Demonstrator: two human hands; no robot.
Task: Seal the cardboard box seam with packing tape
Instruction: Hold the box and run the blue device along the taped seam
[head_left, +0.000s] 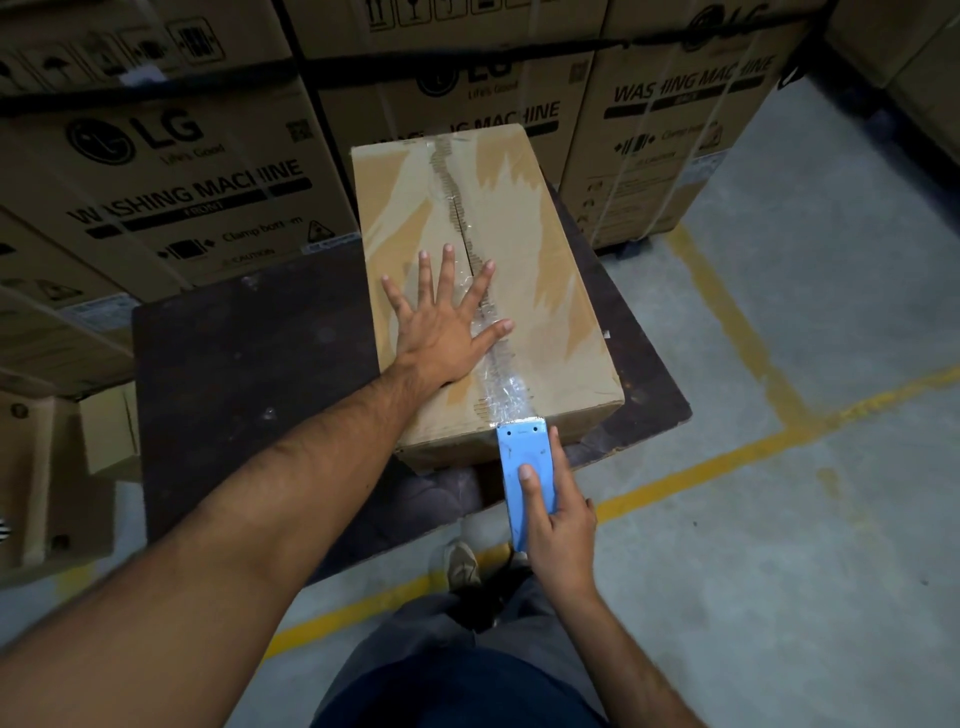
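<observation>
Head view, nearest first: grey trousers and a tan shoe (461, 564) stand on a grey concrete floor (779, 519) marked with yellow painted lines (691, 462). Just above them the right hand (558, 525) grips a light blue plastic tape dispenser (524, 480), fingers wrapped round its body with the index finger laid flat along its top. The dispenser's front edge meets the near top edge of a brown cardboard box (550, 291), right at the end of the centre seam (470, 244). From there a strip of clear, wrinkled packing tape (501, 364) runs up along the seam. The left hand (447, 317) lies flat on the box top with fingers spread wide, palm left of the seam, the thumb and index finger reaching onto the tape. The box rests on a dark, scuffed wooden platform (249, 364). Behind it stand large printed washing machine cartons (171, 171) bound with black straps.
</observation>
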